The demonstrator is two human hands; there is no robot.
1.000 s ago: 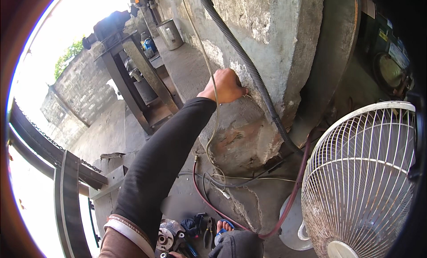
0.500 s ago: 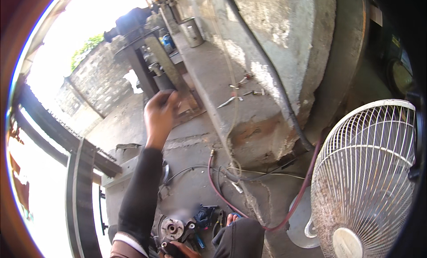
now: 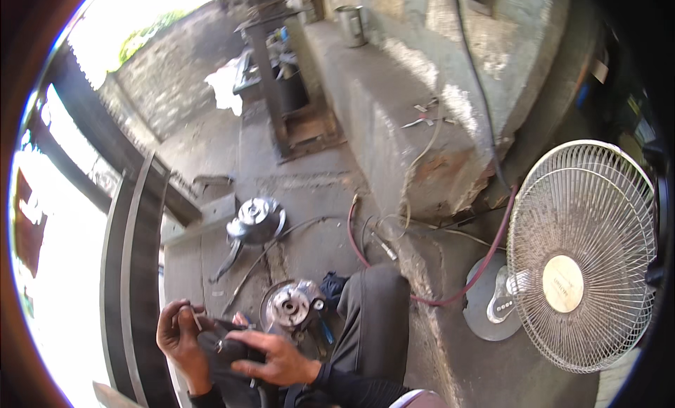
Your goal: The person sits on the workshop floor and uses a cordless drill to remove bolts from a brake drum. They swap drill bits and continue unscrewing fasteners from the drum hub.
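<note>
My right hand [image 3: 281,359] is closed around a dark, rounded tool [image 3: 239,349] with a small metal tip pointing left. Just left of that tip, my left hand [image 3: 184,338] has its thumb and fingers pinched together; what is between them is too small to make out. Beyond my hands, near my bent knee, a metal wheel hub [image 3: 290,304] with a round flange lies on the floor. Dark blue cloth [image 3: 333,286] is bunched beside it. Farther off stands a shiny metal part [image 3: 256,220] with a round top and a protruding arm.
A white caged fan [image 3: 580,260] stands at the right. A red hose [image 3: 470,292] and a dark cable [image 3: 292,229] run over the floor. Steel beams [image 3: 133,267] rise at the left. A concrete ledge [image 3: 380,91] carries a metal can [image 3: 351,27] and small tools.
My left hand has come down from its raised, outstretched position to beside the dark tool. My right hand and the tool show more fully, and the view has shifted.
</note>
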